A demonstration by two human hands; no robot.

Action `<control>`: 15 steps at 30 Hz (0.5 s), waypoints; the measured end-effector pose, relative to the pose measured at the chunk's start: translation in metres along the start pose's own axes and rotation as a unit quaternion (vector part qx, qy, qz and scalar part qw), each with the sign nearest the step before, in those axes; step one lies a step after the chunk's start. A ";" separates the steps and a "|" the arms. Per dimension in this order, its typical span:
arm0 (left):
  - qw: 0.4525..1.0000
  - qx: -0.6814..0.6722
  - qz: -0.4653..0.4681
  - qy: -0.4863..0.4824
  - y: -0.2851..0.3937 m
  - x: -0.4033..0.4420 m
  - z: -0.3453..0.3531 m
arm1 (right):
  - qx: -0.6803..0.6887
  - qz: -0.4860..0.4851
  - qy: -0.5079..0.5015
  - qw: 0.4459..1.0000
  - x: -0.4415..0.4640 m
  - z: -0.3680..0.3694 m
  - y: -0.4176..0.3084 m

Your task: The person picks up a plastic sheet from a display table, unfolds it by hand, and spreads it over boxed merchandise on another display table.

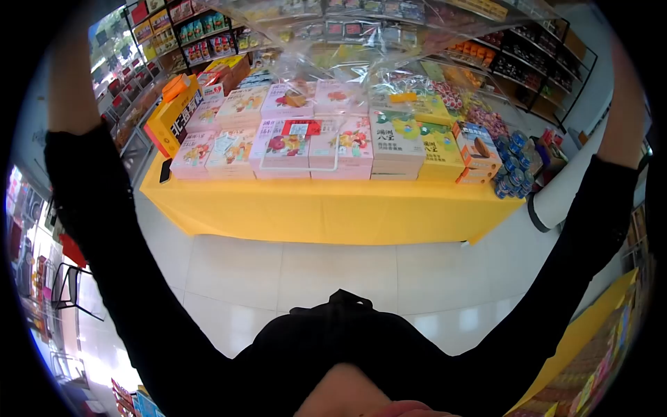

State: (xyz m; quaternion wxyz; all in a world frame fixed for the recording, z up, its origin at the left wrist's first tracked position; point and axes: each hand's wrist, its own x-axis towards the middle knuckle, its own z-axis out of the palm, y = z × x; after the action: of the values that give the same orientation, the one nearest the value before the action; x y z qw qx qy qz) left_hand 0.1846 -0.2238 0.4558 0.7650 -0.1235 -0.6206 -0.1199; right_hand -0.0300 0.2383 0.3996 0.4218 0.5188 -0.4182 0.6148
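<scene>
Both my forearms are raised at the left and right edges, and my two hands lie beyond the top of the view. Clear crinkled plastic (375, 42) spreads across the upper middle, between the arms; where it is held cannot be seen. Below and behind it, pink fruit-printed boxes (281, 149) are stacked on a table with a yellow cloth (326, 212). A white-outlined clear bag or handle lies over the middle pink boxes, with a red label (302, 128). Grey-green boxes (397, 146) and yellow-green boxes (441, 154) stand to their right.
An orange box (476, 147) and blue cans (514, 163) sit at the table's right end. A black phone (165, 171) lies at the left end. Stocked shelves (208, 35) line the back. A black chair (68, 286) is at far left, a white cylinder (566, 184) at right.
</scene>
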 end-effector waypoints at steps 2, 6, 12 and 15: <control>0.977 0.064 0.194 -0.066 -0.034 -0.064 -0.013 | -0.022 -0.010 -0.002 1.000 -0.031 -0.019 0.018; 0.924 -0.101 -0.243 -0.278 0.002 -0.255 -0.020 | -0.125 0.266 -0.156 0.943 -0.174 -0.070 0.032; 0.614 -0.020 -0.447 -0.650 0.058 -0.367 -0.067 | -0.113 0.652 -0.486 0.571 -0.310 -0.092 -0.003; 0.550 -0.035 -0.484 -0.680 0.064 -0.443 -0.096 | -0.138 0.664 -0.514 0.525 -0.384 -0.101 -0.007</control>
State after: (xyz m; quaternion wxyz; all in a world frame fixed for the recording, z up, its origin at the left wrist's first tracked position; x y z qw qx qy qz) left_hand 0.2052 -0.1820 0.0001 -0.0639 0.1244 -0.9170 -0.3736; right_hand -0.0112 0.3036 0.0080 -0.3305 0.2522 -0.8659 0.2783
